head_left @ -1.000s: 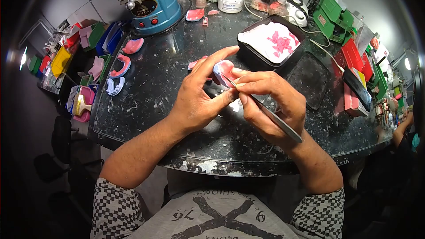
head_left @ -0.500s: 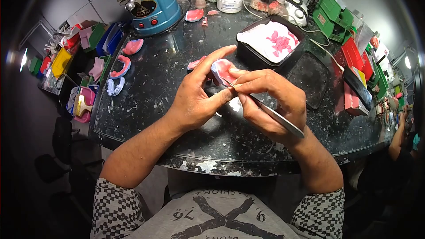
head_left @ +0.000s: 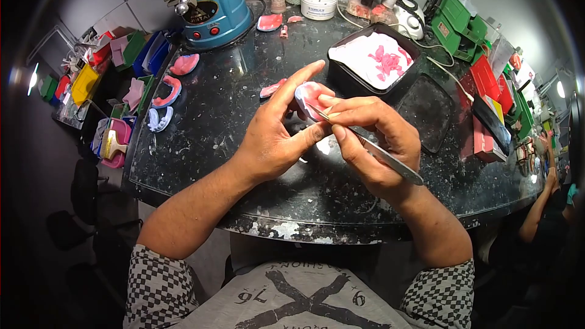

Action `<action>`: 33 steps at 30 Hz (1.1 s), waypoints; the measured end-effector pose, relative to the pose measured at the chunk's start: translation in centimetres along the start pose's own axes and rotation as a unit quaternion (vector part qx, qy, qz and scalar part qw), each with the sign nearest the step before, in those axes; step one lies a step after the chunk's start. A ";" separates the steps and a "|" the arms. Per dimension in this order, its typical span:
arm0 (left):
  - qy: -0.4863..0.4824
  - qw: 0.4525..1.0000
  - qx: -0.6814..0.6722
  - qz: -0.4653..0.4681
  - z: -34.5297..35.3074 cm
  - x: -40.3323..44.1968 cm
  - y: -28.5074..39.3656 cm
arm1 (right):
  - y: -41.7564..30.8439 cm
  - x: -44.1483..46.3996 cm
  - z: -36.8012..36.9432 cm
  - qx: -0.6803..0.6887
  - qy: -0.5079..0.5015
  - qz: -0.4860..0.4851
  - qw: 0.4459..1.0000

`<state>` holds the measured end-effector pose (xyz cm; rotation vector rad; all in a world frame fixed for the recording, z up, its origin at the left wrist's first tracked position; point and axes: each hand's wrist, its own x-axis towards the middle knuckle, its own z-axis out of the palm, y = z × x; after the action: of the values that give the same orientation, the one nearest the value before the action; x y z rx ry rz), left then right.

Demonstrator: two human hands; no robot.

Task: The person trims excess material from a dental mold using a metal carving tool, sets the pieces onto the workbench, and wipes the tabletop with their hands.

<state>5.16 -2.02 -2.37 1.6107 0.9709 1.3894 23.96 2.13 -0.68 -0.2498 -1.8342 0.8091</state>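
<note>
My left hand [head_left: 271, 128] is closed around a dental cast [head_left: 307, 96], a bluish-white model with pink wax on it, held above the bench. A slim metal scalpel [head_left: 384, 156] lies in my right hand [head_left: 381, 137], pinched between thumb and fingers like a pen. Its thin tip rests at the pink wax near my left thumb. Right fingertips also touch the cast's edge. Behind my left hand, another pink piece [head_left: 271, 89] lies on the bench, partly hidden.
A black tub [head_left: 373, 55] with white lining and pink wax scraps stands ahead, its dark lid [head_left: 425, 113] beside it. More casts [head_left: 166, 91] lie left, near a blue machine [head_left: 220, 15]. Red bins [head_left: 487, 76] and a phone [head_left: 492, 123] are right. Another person's arm [head_left: 539, 207] shows far right.
The scalpel and my right hand have shifted slightly, the tip now lying further over the pink wax. My left hand keeps its hold on the cast. The far-right person's arm has moved lower.
</note>
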 end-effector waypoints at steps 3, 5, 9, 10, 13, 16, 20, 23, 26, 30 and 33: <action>0.004 0.999 0.036 0.009 -0.2 0.0 -0.3 | 0.0 0.0 -0.1 -0.015 -0.003 -0.001 1.000; 0.005 0.999 0.047 0.014 -0.2 -0.1 -0.3 | 0.0 0.1 -0.1 -0.022 -0.004 0.000 1.000; 0.005 0.997 0.078 0.029 -0.3 -0.1 -0.5 | -0.3 0.2 -0.1 -0.054 -0.018 -0.016 0.998; 0.005 0.996 0.078 0.030 -0.3 -0.2 -0.6 | -0.4 0.2 -0.2 -0.067 -0.025 -0.012 0.997; 0.001 0.999 0.039 0.022 -0.2 -0.2 -0.7 | -0.1 0.2 -0.4 0.031 -0.034 0.056 0.997; -0.008 0.999 0.006 0.031 -0.1 -0.1 -0.6 | -0.6 0.2 -0.4 0.087 -0.024 0.090 0.992; -0.004 1.000 0.015 0.026 -0.1 -0.1 -0.2 | -0.1 0.0 -0.1 0.036 -0.005 0.033 0.999; -0.003 0.999 0.030 0.026 -0.2 0.0 -0.5 | -0.1 0.1 -0.1 0.005 -0.008 0.022 1.000; 0.001 0.999 0.039 0.029 -0.2 0.0 -0.4 | 0.1 0.2 -0.1 -0.016 -0.015 -0.003 1.000; 0.001 0.995 0.094 0.029 -0.6 0.0 -0.5 | 0.2 0.2 -0.1 -0.041 -0.015 -0.026 0.999; 0.003 0.996 0.085 0.028 -0.5 -0.1 -0.5 | 0.1 0.3 -0.2 -0.068 -0.022 -0.042 0.997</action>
<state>4.62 -1.84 -2.79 1.7716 1.0796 1.3797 24.01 2.48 -0.46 -0.2418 -1.9307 0.6380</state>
